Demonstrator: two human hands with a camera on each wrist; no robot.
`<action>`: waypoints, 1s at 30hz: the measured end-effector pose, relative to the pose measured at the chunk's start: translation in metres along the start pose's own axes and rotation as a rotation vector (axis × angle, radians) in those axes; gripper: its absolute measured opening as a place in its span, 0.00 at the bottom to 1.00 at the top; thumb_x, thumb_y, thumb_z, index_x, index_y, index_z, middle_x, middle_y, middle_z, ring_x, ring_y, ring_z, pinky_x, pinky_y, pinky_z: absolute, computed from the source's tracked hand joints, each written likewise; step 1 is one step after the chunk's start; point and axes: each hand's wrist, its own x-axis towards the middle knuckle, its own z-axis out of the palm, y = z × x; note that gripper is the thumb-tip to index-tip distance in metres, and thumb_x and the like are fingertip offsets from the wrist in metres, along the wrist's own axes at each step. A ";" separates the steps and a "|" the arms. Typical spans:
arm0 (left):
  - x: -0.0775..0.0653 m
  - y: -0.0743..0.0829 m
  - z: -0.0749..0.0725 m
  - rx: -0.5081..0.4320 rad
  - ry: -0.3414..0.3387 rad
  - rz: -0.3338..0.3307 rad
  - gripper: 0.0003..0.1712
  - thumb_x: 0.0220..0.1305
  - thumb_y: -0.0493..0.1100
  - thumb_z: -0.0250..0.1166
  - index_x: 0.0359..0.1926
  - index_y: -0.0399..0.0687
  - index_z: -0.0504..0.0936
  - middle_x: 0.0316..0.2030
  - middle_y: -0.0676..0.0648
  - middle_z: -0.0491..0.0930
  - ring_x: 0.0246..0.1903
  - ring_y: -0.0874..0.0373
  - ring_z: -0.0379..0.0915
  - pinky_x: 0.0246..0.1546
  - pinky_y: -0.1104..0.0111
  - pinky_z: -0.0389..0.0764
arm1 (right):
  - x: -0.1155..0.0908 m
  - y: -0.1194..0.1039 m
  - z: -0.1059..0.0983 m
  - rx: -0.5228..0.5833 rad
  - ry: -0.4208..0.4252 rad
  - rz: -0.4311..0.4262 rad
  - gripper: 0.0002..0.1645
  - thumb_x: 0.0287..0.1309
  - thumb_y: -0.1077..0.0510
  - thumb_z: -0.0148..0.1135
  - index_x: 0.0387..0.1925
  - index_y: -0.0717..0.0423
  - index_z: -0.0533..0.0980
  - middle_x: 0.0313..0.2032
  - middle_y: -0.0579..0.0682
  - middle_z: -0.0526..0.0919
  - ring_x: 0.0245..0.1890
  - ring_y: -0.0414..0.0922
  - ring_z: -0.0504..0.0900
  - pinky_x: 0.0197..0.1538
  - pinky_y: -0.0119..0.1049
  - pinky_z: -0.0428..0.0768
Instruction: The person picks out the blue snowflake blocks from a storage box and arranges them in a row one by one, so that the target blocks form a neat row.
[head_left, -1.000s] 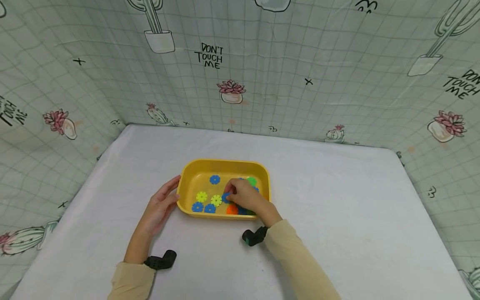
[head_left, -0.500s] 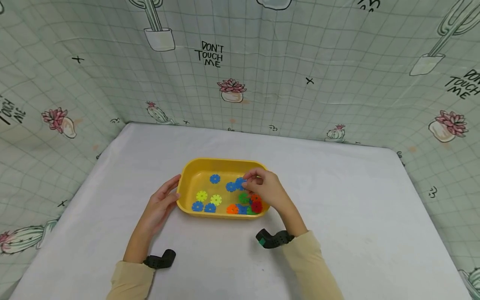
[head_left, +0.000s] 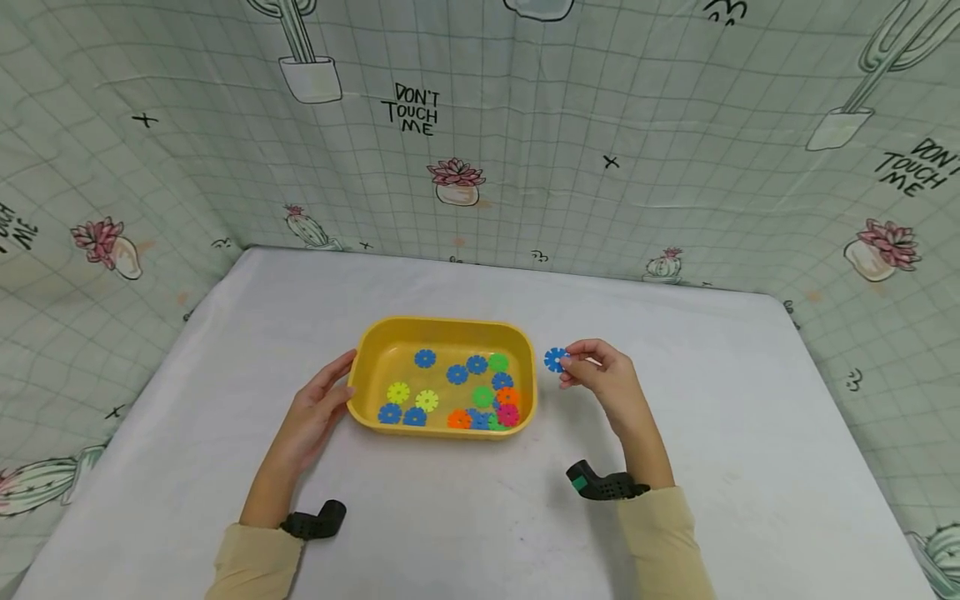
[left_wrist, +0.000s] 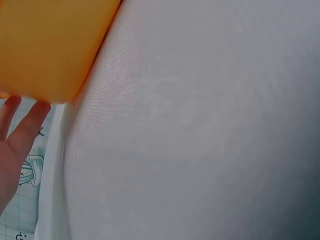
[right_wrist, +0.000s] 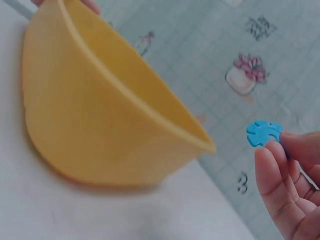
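A cloth printed with potted plants hangs at 12 o'clock, beyond the white table where I work. On the table sits the yellow tray, the centre of my clock face. My left hand rests at 9 o'clock, fingers extended against the tray's outer wall, clasping nothing. Out at 3 o'clock, apart from the tray, my right hand pinches a blue disc by its edge between thumb and fingertips. Inside the tray, a pink disc lies in a mixed cluster at 4 o'clock, two yellow discs lie between 7 and 9, and a lone blue piece lies between 10 and 11.

The step in hand, I judge, is carrying a single disc clear of the rim. The next move would call for a steady pinch, a gentle lowering and a clean release, with my other fingers bracing the tray.
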 end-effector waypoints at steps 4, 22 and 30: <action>0.000 0.001 -0.001 0.014 0.005 -0.004 0.31 0.68 0.37 0.51 0.70 0.44 0.54 0.70 0.41 0.53 0.55 0.70 0.64 0.50 0.84 0.72 | 0.006 0.023 -0.015 0.014 0.028 0.037 0.21 0.54 0.51 0.65 0.44 0.60 0.72 0.32 0.49 0.78 0.28 0.40 0.82 0.40 0.29 0.83; 0.002 0.001 -0.002 -0.015 -0.009 -0.010 0.33 0.67 0.37 0.52 0.70 0.43 0.54 0.70 0.39 0.53 0.52 0.72 0.68 0.49 0.82 0.74 | 0.027 0.058 -0.027 -0.038 0.058 0.228 0.18 0.61 0.65 0.54 0.51 0.70 0.66 0.30 0.48 0.75 0.26 0.35 0.80 0.35 0.28 0.83; 0.002 0.001 -0.002 -0.009 -0.009 -0.022 0.33 0.67 0.38 0.53 0.71 0.44 0.54 0.70 0.40 0.53 0.52 0.72 0.67 0.49 0.82 0.74 | 0.032 0.062 -0.021 -0.157 0.101 0.236 0.17 0.59 0.65 0.56 0.49 0.70 0.69 0.25 0.47 0.72 0.18 0.35 0.76 0.26 0.27 0.81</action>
